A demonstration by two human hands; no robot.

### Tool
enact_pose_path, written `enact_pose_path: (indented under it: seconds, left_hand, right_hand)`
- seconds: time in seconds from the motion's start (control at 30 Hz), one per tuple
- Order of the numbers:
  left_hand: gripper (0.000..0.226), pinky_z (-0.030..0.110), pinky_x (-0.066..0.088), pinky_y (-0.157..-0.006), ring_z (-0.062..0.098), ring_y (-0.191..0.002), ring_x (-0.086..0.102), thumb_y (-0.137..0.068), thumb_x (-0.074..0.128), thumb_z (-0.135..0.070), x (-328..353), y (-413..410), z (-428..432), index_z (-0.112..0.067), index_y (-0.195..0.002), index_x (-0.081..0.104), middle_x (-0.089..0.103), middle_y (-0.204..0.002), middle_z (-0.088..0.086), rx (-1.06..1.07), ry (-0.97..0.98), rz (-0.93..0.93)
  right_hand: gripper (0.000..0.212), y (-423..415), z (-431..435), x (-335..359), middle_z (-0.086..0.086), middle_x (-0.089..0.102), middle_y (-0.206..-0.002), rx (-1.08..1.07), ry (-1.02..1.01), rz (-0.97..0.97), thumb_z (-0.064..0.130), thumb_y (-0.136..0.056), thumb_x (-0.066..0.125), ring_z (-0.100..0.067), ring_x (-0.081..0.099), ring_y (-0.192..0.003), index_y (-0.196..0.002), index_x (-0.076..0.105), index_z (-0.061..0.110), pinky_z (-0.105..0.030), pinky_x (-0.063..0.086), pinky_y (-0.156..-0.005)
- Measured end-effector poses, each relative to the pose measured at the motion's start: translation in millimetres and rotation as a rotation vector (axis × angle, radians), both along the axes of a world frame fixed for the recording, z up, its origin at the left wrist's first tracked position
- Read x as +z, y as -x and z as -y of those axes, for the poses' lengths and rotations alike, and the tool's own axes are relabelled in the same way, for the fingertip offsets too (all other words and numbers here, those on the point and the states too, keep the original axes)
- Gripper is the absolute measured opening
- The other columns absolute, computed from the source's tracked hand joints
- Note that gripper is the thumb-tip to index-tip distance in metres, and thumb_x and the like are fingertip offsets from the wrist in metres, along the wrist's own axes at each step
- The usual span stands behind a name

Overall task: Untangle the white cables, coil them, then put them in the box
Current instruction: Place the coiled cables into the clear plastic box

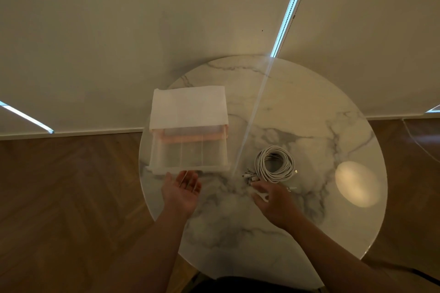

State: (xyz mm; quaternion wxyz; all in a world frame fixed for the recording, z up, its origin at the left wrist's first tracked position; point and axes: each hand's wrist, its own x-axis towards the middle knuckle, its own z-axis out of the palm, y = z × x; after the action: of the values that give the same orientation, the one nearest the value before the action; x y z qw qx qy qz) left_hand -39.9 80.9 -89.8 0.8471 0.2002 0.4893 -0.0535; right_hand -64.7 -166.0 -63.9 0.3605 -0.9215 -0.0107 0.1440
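A bundle of white cables (275, 164) lies coiled in a ring on the round marble table (309, 107), right of centre, with several plug ends sticking out at its near-left side. A translucent plastic box (190, 152) with a white top stands to the left, its drawer pulled out toward me. My left hand (182, 191) hovers palm up just in front of the drawer, fingers apart, holding nothing. My right hand (273, 202) hovers just in front of the coil near the plug ends, fingers spread, gripping nothing that I can see.
The table stands against a pale wall with a white skirting board. Wooden herringbone floor (59, 197) lies on both sides. A bright light patch (356, 183) reflects on the table's right part. The table's near edge curves close to my body.
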Motion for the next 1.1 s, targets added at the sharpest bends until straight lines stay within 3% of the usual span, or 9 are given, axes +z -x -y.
enact_pose_path:
  seconds: [0.23, 0.4, 0.47, 0.53, 0.63, 0.73, 0.83, 0.97, 1.1]
  left_hand:
    - [0.044, 0.035, 0.048, -0.077, 0.024, -0.088, 0.060, -0.097, 0.045, -0.045, -3, 17, -2, -0.006, -0.113, 0.060, 0.062, -0.104, 0.011, -0.031, -0.034, -0.010]
    - [0.035, 0.034, 0.050, -0.077, 0.022, -0.087, 0.061, -0.100, 0.045, -0.035, -1, 22, 3, -0.005, -0.107, 0.061, 0.063, -0.100, 0.010, -0.124, -0.135, -0.065]
    - [0.023, 0.034, 0.051, -0.069, 0.023, -0.077, 0.061, -0.098, 0.051, -0.022, -2, 26, 16, -0.003, -0.104, 0.063, 0.064, -0.090, 0.010, -0.304, -0.356, -0.106]
    - [0.013, 0.036, 0.054, -0.066, 0.025, -0.073, 0.065, -0.094, 0.059, -0.013, -1, 31, 31, -0.006, -0.100, 0.067, 0.067, -0.084, 0.007, -0.613, -0.820, -0.026]
    - [0.008, 0.021, 0.052, -0.066, 0.008, -0.072, 0.063, -0.087, 0.067, -0.011, 13, 26, 64, -0.018, -0.091, 0.067, 0.066, -0.078, -0.005, -1.007, -1.356, 0.458]
    - [0.026, 0.013, 0.043, -0.073, 0.003, -0.082, 0.055, -0.082, 0.069, -0.015, 28, -3, 100, -0.017, -0.107, 0.062, 0.061, -0.094, -0.004, -1.165, -1.511, 0.736]
    - [0.069, 0.028, 0.044, -0.097, 0.014, -0.116, 0.049, -0.074, 0.073, -0.025, 24, -33, 131, -0.014, -0.136, 0.045, 0.049, -0.128, 0.003, -1.389, -1.578, 0.794]
    - [0.111, 0.034, 0.022, -0.118, 0.027, -0.146, 0.018, -0.075, 0.077, -0.037, 2, -50, 157, -0.005, -0.154, 0.005, 0.014, -0.160, 0.013, -1.797, -1.752, 0.662]
    - [0.111, 0.034, 0.021, -0.117, 0.030, -0.146, 0.017, -0.081, 0.072, -0.039, -10, -54, 169, -0.002, -0.153, -0.005, 0.008, -0.160, 0.017, -1.818, -1.883, 0.591]
  right_hand:
    - [0.019, 10, 14, -6, 0.006, 0.070, -0.089, -0.060, -0.012, 0.051, 0.018, -0.082, 0.071, -0.009, 0.065, -0.082, -0.101, 0.072, 0.017, -0.031, 0.054, -0.077]
    - [0.014, 7, 40, -7, 0.000, 0.071, -0.084, -0.176, 0.037, 0.235, 0.011, -0.078, 0.075, -0.013, 0.064, -0.076, -0.091, 0.071, 0.014, -0.022, 0.047, -0.071]
    - [0.031, -1, 55, -6, -0.004, 0.068, -0.097, -0.185, 0.124, 0.264, 0.017, -0.075, 0.080, -0.023, 0.062, -0.090, -0.102, 0.067, 0.010, -0.026, 0.045, -0.078]
    - [0.064, -10, 67, -6, -0.007, 0.058, -0.120, -0.122, 0.230, 0.241, 0.033, -0.070, 0.083, -0.027, 0.053, -0.108, -0.123, 0.057, 0.009, -0.034, 0.046, -0.089]
    - [0.115, -27, 78, -9, -0.010, 0.026, -0.154, 0.036, 0.347, 0.106, 0.057, -0.062, 0.080, -0.029, 0.025, -0.141, -0.150, 0.023, 0.009, -0.043, 0.031, -0.113]
    - [0.143, -44, 77, -17, -0.007, -0.007, -0.162, 0.167, 0.430, -0.018, 0.070, -0.056, 0.076, -0.028, -0.004, -0.149, -0.153, -0.009, 0.010, -0.042, 0.011, -0.121]
    - [0.150, -58, 77, -28, -0.008, -0.016, -0.161, 0.253, 0.486, -0.037, 0.071, -0.053, 0.077, -0.028, -0.011, -0.149, -0.151, -0.019, 0.011, -0.042, 0.010, -0.121]
    - [0.145, -68, 83, -36, -0.007, -0.013, -0.161, 0.319, 0.477, -0.030, 0.066, -0.059, 0.078, -0.027, -0.002, -0.149, -0.150, -0.021, 0.011, -0.040, 0.017, -0.120]
    - [0.137, -80, 91, -38, -0.010, 0.002, -0.160, 0.362, 0.463, 0.009, 0.058, -0.062, 0.080, -0.030, 0.016, -0.143, -0.152, -0.010, 0.007, -0.040, 0.028, -0.116]
